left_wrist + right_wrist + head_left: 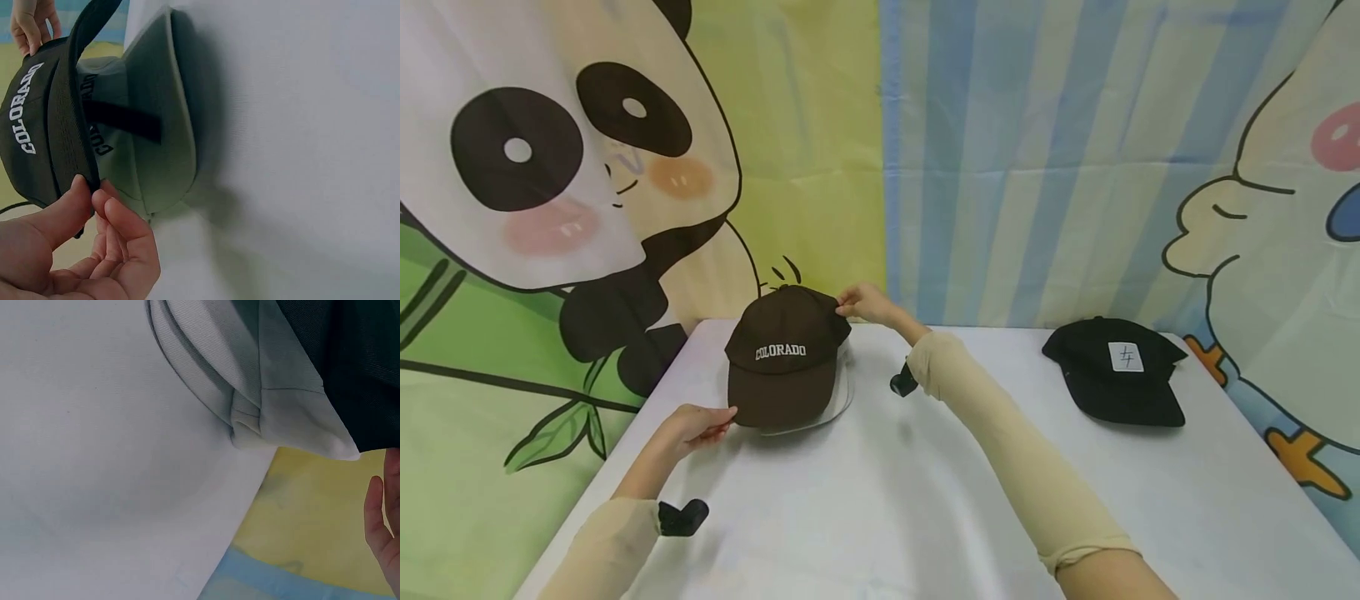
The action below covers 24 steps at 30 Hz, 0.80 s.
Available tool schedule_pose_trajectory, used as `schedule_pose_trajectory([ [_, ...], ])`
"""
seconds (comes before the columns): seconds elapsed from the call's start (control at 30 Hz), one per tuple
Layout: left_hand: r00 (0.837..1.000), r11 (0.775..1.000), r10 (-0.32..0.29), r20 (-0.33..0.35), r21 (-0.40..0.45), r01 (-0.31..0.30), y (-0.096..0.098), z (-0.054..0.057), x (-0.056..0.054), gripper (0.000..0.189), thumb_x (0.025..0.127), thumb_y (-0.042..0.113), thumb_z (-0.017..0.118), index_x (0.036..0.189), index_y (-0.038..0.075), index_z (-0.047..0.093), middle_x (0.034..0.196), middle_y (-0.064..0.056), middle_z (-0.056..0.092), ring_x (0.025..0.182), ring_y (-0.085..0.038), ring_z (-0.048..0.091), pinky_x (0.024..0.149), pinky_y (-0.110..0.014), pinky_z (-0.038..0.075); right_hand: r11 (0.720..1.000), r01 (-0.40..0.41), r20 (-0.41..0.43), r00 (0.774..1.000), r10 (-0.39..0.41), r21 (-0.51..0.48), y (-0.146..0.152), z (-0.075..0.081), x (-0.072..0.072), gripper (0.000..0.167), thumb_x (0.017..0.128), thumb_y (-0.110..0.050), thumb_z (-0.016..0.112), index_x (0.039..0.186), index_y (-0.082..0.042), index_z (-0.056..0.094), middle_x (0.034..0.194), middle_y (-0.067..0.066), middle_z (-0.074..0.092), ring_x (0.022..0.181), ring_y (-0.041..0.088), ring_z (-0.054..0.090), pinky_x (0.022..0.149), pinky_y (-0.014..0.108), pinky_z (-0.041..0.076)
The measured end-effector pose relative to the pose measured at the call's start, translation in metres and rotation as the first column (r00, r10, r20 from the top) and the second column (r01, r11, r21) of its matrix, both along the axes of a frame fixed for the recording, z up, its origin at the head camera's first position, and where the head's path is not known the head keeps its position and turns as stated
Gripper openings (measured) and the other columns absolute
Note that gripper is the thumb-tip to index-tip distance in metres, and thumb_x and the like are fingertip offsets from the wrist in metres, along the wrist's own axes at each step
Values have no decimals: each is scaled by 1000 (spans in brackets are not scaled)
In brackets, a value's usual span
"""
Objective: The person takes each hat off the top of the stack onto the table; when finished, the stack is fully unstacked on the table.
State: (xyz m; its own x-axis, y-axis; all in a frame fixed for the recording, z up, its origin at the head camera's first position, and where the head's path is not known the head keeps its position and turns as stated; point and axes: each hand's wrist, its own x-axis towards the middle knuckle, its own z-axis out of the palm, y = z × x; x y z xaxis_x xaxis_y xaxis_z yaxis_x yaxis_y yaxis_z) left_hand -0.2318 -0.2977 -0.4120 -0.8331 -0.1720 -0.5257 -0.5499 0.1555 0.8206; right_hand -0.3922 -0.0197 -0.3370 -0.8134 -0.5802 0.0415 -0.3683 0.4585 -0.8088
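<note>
A dark brown baseball cap (pixel 782 321) with white COLORADO lettering is at the left of the table, its brim towards me. My left hand (pixel 688 427) pinches the edge of the brim between thumb and fingers, plain in the left wrist view. At the cap's far right side, my right hand (pixel 868 304) pinches its edge. Directly under the brown cap lie pale grey caps (pixel 169 181), mostly covered in the head view. Stacked brims of these pale caps (pixel 187 350) show in the right wrist view.
A black cap (pixel 1112 392) with a white marked label (pixel 1126 357) lies at the right of the white table (pixel 917 500). Behind the table hangs a cartoon-printed cloth (pixel 820 167), close to the back edge.
</note>
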Motion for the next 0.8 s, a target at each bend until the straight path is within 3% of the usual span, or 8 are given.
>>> schedule_pose_trajectory([
  [0.1,1000,1000,9,-20,2,-9,0,5,-1,22,83,14,62,87,-6,56,66,-4,57,56,-10,53,57,-20,49,999,-12,15,1000,13,-50,0,-11,-21,20,86,-9,56,102,3,57,97,12,57,90,21,54,79,30,45],
  [0.23,999,1000,-10,-41,-4,10,6,19,-3,26,83,17,62,92,-6,55,67,-3,56,58,-9,53,58,-19,49,994,-20,30,999,23,-103,7,4,-21,19,87,-7,55,103,5,55,96,14,57,91,23,54,81,30,45],
  [0.43,992,997,-80,-99,12,82,29,55,-13,21,85,16,60,91,-4,56,65,0,56,59,-8,53,59,-18,49,996,37,-50,998,-42,-87,37,36,-22,19,87,-10,56,101,3,57,94,13,58,89,20,54,75,28,44],
  [0.53,986,993,-109,-126,34,114,49,72,-22,17,85,15,59,88,-1,56,65,0,56,58,-6,53,59,-17,49,990,94,-71,992,-101,-101,62,52,-21,21,86,-10,57,102,3,57,95,14,58,89,21,54,76,29,45],
  [0.63,981,989,-132,-139,54,140,77,82,-32,15,85,14,60,86,0,56,65,0,56,57,-6,53,58,-17,48,981,152,-79,984,-162,-117,92,65,-19,22,86,-10,57,103,4,57,96,16,58,91,23,55,80,32,45],
  [0.8,977,982,-165,-133,68,175,135,83,-49,15,83,14,62,85,-1,58,65,-2,57,57,-7,53,58,-18,48,968,237,-82,967,-243,-79,155,73,-10,25,87,-11,56,106,5,53,102,19,55,96,26,52,85,38,42],
])
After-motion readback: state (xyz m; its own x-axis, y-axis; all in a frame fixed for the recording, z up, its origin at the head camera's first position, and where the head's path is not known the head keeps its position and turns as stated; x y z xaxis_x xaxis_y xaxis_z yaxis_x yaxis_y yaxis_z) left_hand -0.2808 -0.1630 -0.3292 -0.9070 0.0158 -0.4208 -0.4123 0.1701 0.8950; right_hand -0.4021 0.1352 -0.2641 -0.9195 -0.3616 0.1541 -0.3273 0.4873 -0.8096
